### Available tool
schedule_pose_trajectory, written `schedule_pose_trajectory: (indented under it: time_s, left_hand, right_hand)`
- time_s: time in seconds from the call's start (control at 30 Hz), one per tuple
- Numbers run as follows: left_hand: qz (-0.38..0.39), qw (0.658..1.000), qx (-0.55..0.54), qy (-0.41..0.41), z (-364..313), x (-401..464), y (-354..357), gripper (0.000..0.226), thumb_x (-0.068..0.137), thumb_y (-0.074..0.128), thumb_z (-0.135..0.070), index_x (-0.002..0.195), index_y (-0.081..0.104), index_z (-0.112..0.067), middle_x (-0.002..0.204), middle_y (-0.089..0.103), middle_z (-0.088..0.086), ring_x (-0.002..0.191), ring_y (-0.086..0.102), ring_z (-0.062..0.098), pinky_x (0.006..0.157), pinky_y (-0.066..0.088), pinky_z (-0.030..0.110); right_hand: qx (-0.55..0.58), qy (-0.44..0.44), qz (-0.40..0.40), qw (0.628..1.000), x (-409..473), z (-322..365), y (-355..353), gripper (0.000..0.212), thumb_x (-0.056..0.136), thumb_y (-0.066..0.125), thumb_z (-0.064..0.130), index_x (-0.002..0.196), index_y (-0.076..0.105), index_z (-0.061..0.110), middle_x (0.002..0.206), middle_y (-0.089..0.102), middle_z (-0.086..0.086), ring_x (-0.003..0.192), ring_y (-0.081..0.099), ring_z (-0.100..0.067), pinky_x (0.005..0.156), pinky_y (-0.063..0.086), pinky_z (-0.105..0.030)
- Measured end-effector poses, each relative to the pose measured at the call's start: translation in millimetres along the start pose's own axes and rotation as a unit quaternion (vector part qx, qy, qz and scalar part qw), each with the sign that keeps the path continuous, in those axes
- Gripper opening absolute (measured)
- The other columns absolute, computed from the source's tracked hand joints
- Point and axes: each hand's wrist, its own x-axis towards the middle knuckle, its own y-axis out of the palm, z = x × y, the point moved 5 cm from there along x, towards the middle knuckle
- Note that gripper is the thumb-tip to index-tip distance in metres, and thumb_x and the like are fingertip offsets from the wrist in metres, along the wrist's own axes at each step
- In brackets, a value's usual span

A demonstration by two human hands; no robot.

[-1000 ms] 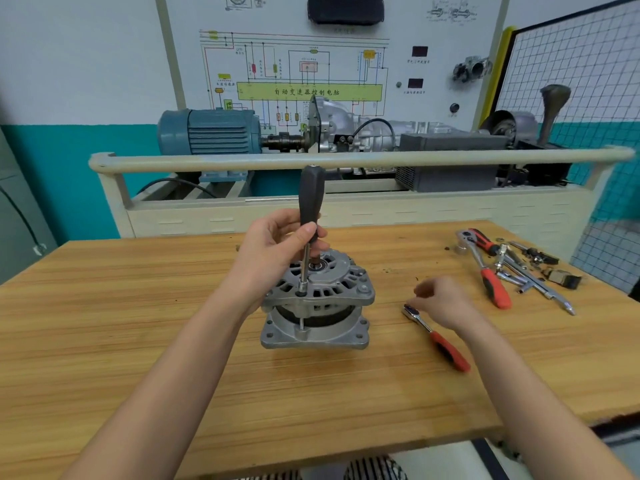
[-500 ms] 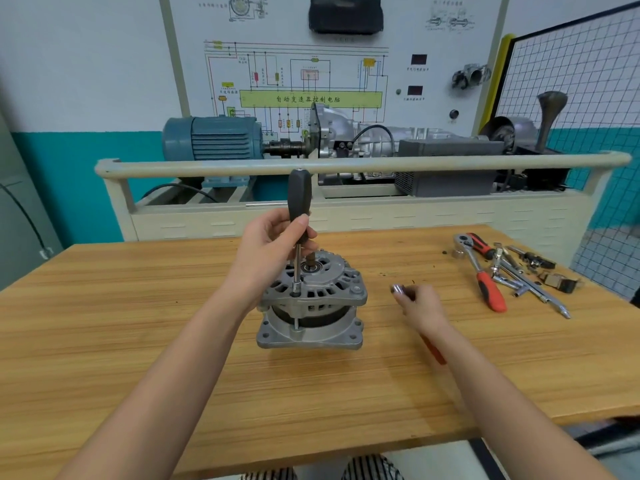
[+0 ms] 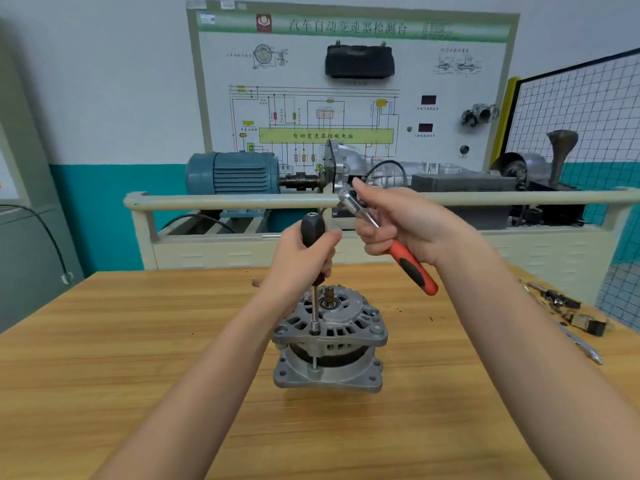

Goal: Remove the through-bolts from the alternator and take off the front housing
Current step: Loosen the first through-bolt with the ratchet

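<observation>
Alternator (image 3: pixel 329 341) stands on the bench (image 3: pixel 138 358); left hand (image 3: pixel 304 254) grasps a nut driver (image 3: pixel 313 237) on one through-bolt, right hand (image 3: pixel 398 223) grasps a ratchet (image 3: pixel 388 240). Probably loosening comes next, needing the ratchet on the driver's top.

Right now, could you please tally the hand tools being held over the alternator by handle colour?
Black handle: 1, the nut driver that the left hand grips upright, its socket on the alternator.
Red and black handle: 1, the ratchet wrench that the right hand holds raised above the table.
Total: 2 held tools.
</observation>
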Motion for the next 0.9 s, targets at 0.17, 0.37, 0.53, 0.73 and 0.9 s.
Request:
schedule_pose_trajectory:
  time_s: [0.17,0.37,0.53,0.73,0.9]
  left_hand:
    - [0.013,1.0,-0.012,-0.01,3,3,7,0.025,0.092,0.056,-0.01,0.073,0.039,-0.014,0.049,0.035,-0.005,0.044,0.034,0.011,0.044,0.035,0.022]
    - [0.027,0.999,-0.033,-0.029,6,5,12,0.023,0.091,0.053,-0.004,0.078,0.037,-0.014,0.053,0.029,-0.003,0.043,0.03,0.01,0.043,0.03,0.023]
    - [0.038,0.998,-0.041,-0.036,7,6,13,0.028,0.091,0.054,-0.003,0.072,0.038,-0.016,0.053,0.031,-0.003,0.044,0.03,0.009,0.043,0.029,0.022]
    - [0.035,0.996,-0.061,-0.056,10,10,14,0.033,0.089,0.058,-0.003,0.068,0.037,-0.018,0.048,0.032,-0.008,0.04,0.029,0.009,0.04,0.027,0.022]
    - [0.029,0.996,-0.067,-0.057,10,14,17,0.032,0.09,0.055,-0.004,0.068,0.037,-0.018,0.047,0.031,-0.008,0.04,0.026,0.009,0.039,0.025,0.022]
  right_hand:
    - [-0.072,0.045,0.025,0.996,19,13,7,0.024,0.094,0.055,0.033,0.08,0.052,0.014,0.05,0.049,0.001,0.033,0.029,-0.002,0.033,0.028,-0.014]
    - [-0.16,0.076,0.018,0.984,29,18,8,0.024,0.094,0.057,0.031,0.081,0.055,0.011,0.053,0.053,-0.003,0.033,0.029,-0.004,0.033,0.028,-0.014]
    - [-0.231,0.097,0.026,0.968,30,27,4,0.024,0.091,0.06,0.032,0.079,0.057,0.011,0.053,0.054,-0.003,0.033,0.031,-0.004,0.032,0.028,-0.014]
    - [-0.266,0.107,0.06,0.956,36,32,6,0.025,0.078,0.064,0.036,0.081,0.055,0.012,0.051,0.051,-0.002,0.032,0.031,-0.004,0.03,0.027,-0.014]
    - [-0.312,0.106,0.06,0.942,42,33,1,0.025,0.078,0.066,0.036,0.071,0.056,0.014,0.052,0.053,-0.004,0.032,0.034,-0.006,0.031,0.028,-0.014]
